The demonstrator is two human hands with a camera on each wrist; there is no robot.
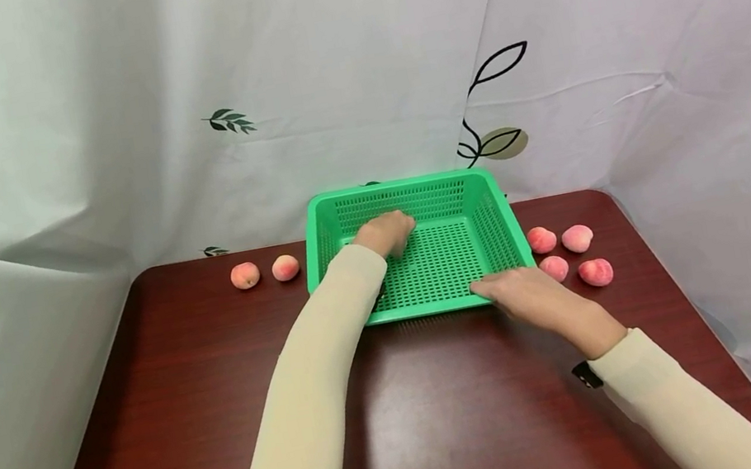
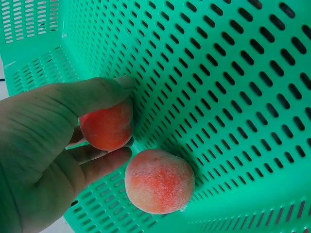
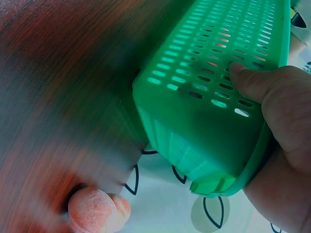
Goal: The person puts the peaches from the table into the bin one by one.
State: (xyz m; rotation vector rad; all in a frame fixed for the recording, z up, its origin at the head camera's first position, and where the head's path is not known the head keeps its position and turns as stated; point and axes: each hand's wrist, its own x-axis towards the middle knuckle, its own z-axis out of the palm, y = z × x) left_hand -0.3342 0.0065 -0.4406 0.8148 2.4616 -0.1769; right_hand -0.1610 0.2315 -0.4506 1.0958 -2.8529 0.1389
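Note:
A green perforated plastic basket (image 1: 426, 309) stands at the back of the table. Inside it, my left hand (image 1: 386, 234) holds a peach (image 2: 108, 125) between thumb and fingers, close to the basket wall. Right beside those fingers lies a second peach (image 2: 159, 181), on the basket floor against the wall. Both of these are hidden by the hand and sleeve in the head view. My right hand (image 1: 525, 296) grips the basket's near right rim, its thumb (image 3: 250, 82) pressed on the outer wall; the other fingers are mostly hidden in the right wrist view.
Two peaches lie left of the basket, one peach (image 1: 245, 276) farther out and another peach (image 1: 286, 267) nearer. Several more, including a peach (image 1: 596, 273), sit to its right. White curtains (image 1: 345, 64) enclose the dark red wooden table (image 1: 439, 424) at the back and sides.

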